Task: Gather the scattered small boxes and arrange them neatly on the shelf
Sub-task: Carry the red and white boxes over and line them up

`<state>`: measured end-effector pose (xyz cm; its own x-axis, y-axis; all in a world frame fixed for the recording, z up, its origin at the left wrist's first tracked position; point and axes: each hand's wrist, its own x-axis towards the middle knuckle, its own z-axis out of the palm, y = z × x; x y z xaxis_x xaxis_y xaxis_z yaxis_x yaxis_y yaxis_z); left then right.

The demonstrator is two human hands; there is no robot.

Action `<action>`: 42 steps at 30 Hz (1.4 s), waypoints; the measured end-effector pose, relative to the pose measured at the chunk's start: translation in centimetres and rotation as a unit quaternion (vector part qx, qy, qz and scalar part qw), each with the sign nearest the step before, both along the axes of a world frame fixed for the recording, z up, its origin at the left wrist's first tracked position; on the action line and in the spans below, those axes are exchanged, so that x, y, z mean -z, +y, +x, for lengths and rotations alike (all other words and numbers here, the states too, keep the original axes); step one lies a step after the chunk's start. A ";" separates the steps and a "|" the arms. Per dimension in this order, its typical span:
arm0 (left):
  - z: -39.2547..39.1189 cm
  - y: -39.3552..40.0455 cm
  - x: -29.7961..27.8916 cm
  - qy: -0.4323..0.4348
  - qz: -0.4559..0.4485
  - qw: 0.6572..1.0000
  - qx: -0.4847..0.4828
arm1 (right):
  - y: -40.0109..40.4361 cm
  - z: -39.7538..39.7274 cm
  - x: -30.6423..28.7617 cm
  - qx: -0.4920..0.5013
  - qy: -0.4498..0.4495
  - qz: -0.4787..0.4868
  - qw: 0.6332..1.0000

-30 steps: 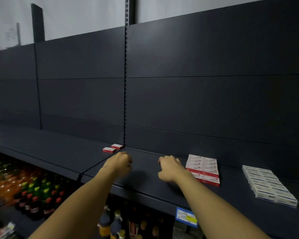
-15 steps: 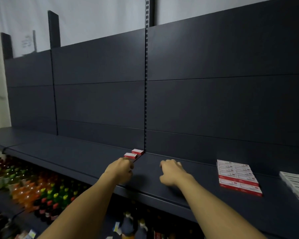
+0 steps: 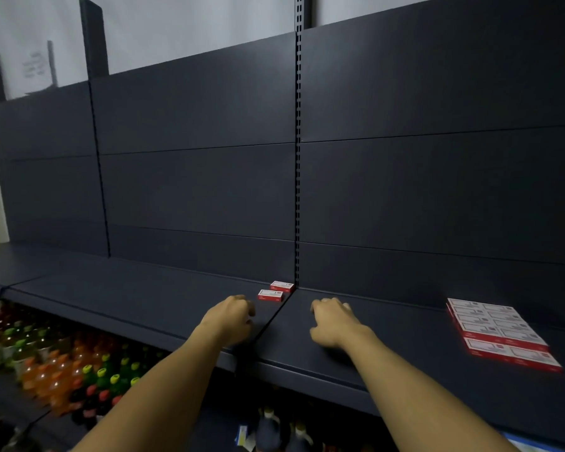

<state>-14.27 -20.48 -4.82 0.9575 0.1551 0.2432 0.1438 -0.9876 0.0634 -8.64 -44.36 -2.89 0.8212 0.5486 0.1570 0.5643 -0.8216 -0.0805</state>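
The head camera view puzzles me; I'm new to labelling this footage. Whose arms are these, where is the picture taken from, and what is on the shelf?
There is no machine here. A person wears a camera on the head, looking forward and down, so both arms reach into the picture from below. The left hand and the right hand hover low over the dark shelf, fingers loosely curled, holding nothing as far as I can see. Just beyond the left hand lie two small red boxes, loose, near the back panel. To the right lies a neat block of red boxes. Below the shelf stand coloured drink bottles.
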 end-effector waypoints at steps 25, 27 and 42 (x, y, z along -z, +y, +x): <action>16.6 4.5 0.8 0.030 -0.043 0.998 0.021 | 5.9 17.0 -0.2 -0.030 -0.006 0.022 0.999; 17.3 4.4 1.2 0.045 -0.039 0.998 0.028 | 6.1 17.7 0.3 -0.036 0.001 0.023 0.999; 17.4 7.8 0.1 0.030 0.069 0.994 0.074 | 10.5 19.8 2.5 -0.039 0.012 0.044 0.998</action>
<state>3.15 -12.64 -4.91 0.9806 -0.0205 0.1949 -0.0051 -0.9969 -0.0790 11.12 -33.91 -5.34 0.7805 0.5962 0.1878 0.6235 -0.7643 -0.1648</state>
